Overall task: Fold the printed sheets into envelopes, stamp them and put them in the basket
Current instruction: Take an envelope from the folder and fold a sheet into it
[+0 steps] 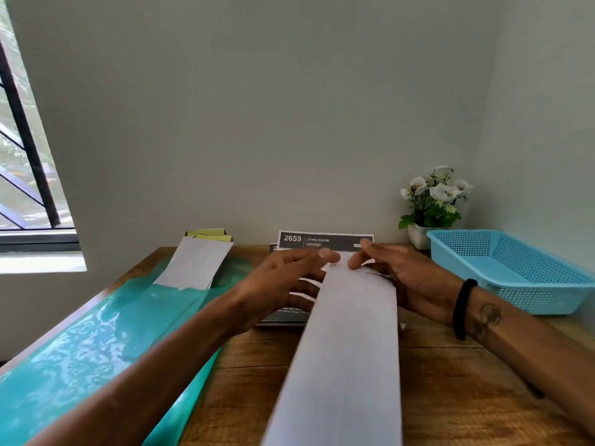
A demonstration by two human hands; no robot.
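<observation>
Holding a long white envelope (pixel 347 349) over the printed sheets (pixel 325 241), the left hand (pixel 289 284) and right hand (pixel 399 278) pinch its far end. The blue basket (pixel 515 275), right of the sheets, appears empty; stamping and basketing remain, and spare envelopes (pixel 196 265) lie left.

home desk (pixel 450 365); potted flowers (pixel 434 197)

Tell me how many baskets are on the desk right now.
1. The blue basket sits at the desk's right edge, beside the potted flowers and just beyond the right hand. It looks empty, though its near wall hides part of the floor.
</observation>
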